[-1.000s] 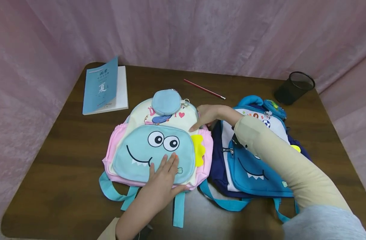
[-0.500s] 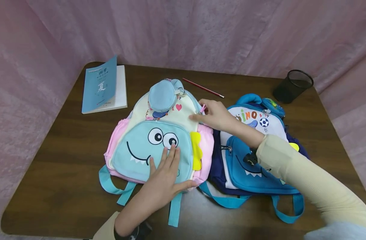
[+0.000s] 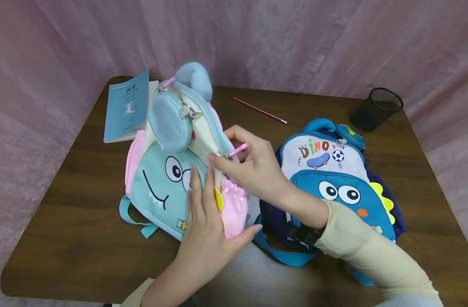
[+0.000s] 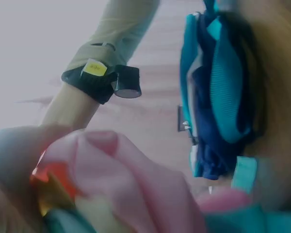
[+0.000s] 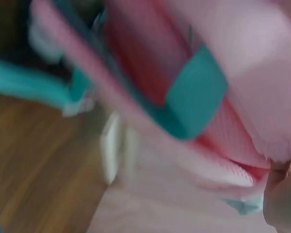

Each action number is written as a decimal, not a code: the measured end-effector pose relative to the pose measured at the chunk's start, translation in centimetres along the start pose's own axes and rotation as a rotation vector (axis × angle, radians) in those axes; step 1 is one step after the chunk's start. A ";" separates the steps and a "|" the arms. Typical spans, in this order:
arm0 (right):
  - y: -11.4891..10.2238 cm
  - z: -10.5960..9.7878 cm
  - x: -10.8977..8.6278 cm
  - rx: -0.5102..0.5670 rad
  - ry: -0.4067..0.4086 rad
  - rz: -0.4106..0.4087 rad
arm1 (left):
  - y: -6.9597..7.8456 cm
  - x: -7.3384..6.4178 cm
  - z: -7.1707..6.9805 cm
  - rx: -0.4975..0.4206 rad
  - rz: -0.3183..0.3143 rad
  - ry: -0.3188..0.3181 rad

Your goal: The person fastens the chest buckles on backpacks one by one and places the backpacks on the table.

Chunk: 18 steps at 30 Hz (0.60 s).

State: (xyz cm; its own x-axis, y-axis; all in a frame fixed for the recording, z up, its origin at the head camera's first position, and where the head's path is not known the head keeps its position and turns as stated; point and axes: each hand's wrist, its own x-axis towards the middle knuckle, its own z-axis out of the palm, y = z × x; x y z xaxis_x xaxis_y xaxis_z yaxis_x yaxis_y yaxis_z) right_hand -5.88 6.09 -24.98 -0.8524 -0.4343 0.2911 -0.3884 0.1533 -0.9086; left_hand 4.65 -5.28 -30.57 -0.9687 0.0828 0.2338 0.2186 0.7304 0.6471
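Observation:
A light-blue, white and pink children's backpack (image 3: 153, 179) with a cartoon face is tilted up and turned on the table. My left hand (image 3: 204, 230) presses its lower front with straight fingers, thumb stretched toward the pink side pocket (image 3: 235, 204). At the upper right edge, my right hand (image 3: 262, 168) grips the bag beside the zipper, thumb in front and fingers behind. A pink zipper pull (image 3: 238, 149) pokes out by that hand. The round light-blue pouch (image 3: 166, 121) hangs at the top front. The right wrist view shows the bag's pink fabric (image 5: 262, 73) and teal strap (image 5: 199, 92), blurred.
A dark-blue backpack (image 3: 308, 145) with a dinosaur face lies just right of the pink one. A blue book (image 3: 122, 111) is behind on the left, partly overlapped by the bag. Farther back are a red pencil (image 3: 258, 110) and a black mesh pen cup (image 3: 372, 113).
The pink backpack, flat before, has been raised and turned leftward, its right side now facing me. My right hand has moved left with its edge; my left hand stays on the front.

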 end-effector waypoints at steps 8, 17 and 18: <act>-1.5 3.9 -1.3 0.200 0.049 -0.127 | -0.6 -0.3 -0.6 0.108 0.098 0.445; -2.1 5.2 -1.8 -0.153 0.126 -0.374 | -2.3 0.8 -1.7 -0.062 0.250 0.872; -2.1 5.1 -1.7 -0.215 0.131 -0.407 | -2.5 0.9 -1.9 -0.106 0.253 0.900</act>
State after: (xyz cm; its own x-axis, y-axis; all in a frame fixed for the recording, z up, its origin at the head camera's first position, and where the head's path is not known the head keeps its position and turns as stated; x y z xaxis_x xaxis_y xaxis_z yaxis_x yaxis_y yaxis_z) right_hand -1.85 2.01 -25.08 -0.6475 -0.3838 0.6584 -0.7518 0.1800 -0.6344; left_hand 3.43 -8.30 -30.55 -0.4457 -0.3567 0.8211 0.4628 0.6933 0.5524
